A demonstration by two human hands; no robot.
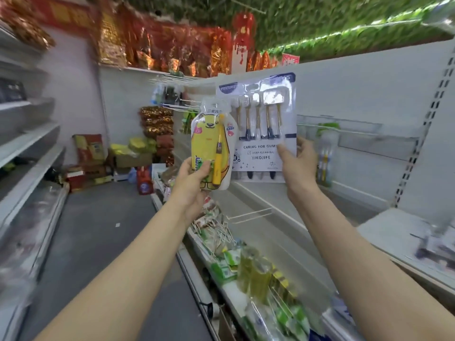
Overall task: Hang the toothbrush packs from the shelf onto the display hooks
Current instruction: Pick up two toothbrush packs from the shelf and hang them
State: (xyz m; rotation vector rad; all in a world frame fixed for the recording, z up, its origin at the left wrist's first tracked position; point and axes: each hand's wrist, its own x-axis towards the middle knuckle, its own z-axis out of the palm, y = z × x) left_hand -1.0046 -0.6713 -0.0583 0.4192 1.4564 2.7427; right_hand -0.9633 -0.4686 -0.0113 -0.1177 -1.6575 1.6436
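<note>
My left hand [194, 178] grips the lower end of a small yellow children's toothbrush pack [211, 141] and holds it upright at chest height. Just to its right, my right hand [299, 161] pinches the lower right edge of a large white multi-toothbrush pack [261, 124] with several brushes behind clear plastic. Both packs are raised in front of the white back panel of the shelving. A wire display hook [251, 214] juts out below the packs. Another toothbrush pack [325, 153] hangs on the panel to the right, partly hidden by my right hand.
A clear rail [357, 129] runs along the panel at right. The lower shelf [229, 289] holds green and yellow packets and bottles. The aisle floor [103, 232] runs on the left, with boxes [91, 156] stacked at its far end. Bare hooks [172, 80] stick out further back.
</note>
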